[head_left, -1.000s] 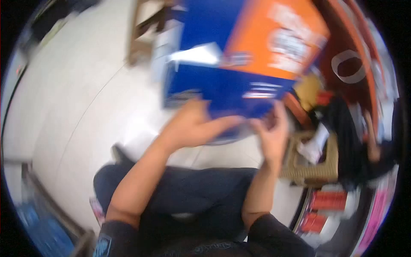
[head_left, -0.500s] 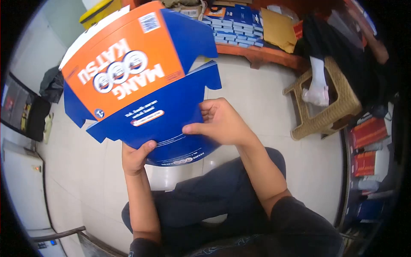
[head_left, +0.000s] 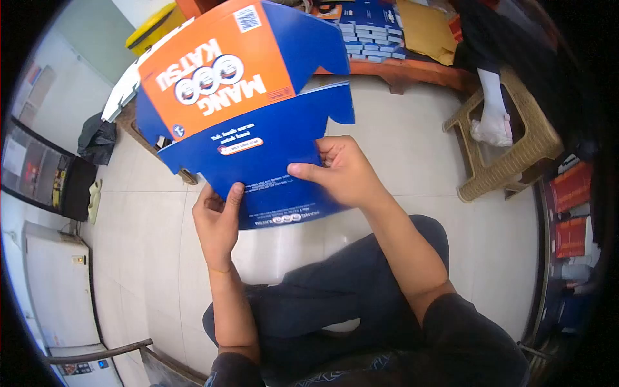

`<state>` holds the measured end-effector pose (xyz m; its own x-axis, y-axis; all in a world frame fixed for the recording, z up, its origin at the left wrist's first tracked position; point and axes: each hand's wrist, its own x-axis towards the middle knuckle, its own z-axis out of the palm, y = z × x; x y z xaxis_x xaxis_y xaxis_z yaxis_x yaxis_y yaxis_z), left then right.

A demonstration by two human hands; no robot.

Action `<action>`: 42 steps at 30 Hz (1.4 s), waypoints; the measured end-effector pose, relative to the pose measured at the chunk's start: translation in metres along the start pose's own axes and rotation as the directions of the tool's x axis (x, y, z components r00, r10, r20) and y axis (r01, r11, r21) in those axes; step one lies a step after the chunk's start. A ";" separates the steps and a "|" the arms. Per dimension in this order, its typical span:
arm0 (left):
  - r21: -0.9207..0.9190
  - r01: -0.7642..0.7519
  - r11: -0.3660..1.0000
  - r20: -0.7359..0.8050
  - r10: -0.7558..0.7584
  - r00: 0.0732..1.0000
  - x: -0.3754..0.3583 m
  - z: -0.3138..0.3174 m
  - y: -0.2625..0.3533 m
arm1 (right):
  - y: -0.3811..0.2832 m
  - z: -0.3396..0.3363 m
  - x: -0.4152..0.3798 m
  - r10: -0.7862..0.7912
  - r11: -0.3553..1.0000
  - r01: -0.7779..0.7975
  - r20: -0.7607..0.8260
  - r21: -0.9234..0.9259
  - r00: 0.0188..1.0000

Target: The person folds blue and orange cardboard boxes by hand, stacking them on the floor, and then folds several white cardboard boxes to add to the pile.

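Lifting toward eleven o'clock of the view, over the tiled floor, a printed MANG KATSU carton blank [head_left: 267, 155] is held flat in blue and orange, its lettering upside down. Light weight and moderate stiffness are suggested by the thin, smooth board; a slight bow is seen along its lower edge. Creasing would be expected at the narrow cut tabs on either side, and some slipping on the glossy print. Layered edges are shown at the right flap, so more than one sheet may be carried. A hold is best taken at the solid lower panel, with thumbs spread apart and tabs left unloaded.

At the blank's six o'clock, its lower left edge is pinched by the left hand [head_left: 218, 222], thumb on the print, fingers partly hidden. At four o'clock, the right edge is grasped by the right hand [head_left: 348, 171], thumb likewise on top.

Farther out, stacked blue cartons [head_left: 374, 32] and a manila envelope [head_left: 425, 29] are set on an orange bench [head_left: 419, 76] at two o'clock. At three o'clock, another person's socked foot [head_left: 493, 126] is seen at a woven-pattern stool [head_left: 540, 132].
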<state>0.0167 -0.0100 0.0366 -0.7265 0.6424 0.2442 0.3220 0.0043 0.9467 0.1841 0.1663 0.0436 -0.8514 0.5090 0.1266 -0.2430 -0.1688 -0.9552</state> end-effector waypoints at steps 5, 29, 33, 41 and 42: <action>-0.252 0.100 0.962 0.095 -0.078 0.992 -0.002 -0.012 -0.009 | 0.010 0.001 0.005 -0.012 1.000 0.013 0.024 -0.017 1.000; -0.342 -0.017 0.940 0.011 0.022 1.000 0.001 -0.018 -0.020 | 0.019 -0.001 0.012 0.030 0.996 -0.024 -0.066 0.081 0.997; -0.336 -0.009 0.942 0.022 0.017 1.000 0.003 -0.026 -0.024 | 0.014 0.002 0.008 0.039 0.995 -0.034 -0.053 0.089 0.998; -0.330 -0.051 0.943 0.028 0.064 0.998 0.006 -0.036 -0.031 | 0.018 0.004 0.012 -0.057 0.995 0.059 -0.027 0.080 0.998; -0.323 -0.061 0.944 0.046 0.080 0.996 0.007 -0.038 -0.033 | 0.021 0.006 0.012 -0.138 0.990 0.140 -0.056 0.025 0.989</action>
<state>-0.0220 -0.0353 0.0152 -0.6695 0.6752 0.3096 0.1522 -0.2832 0.9469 0.1657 0.1638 0.0263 -0.7822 0.5741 0.2420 -0.3712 -0.1174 -0.9211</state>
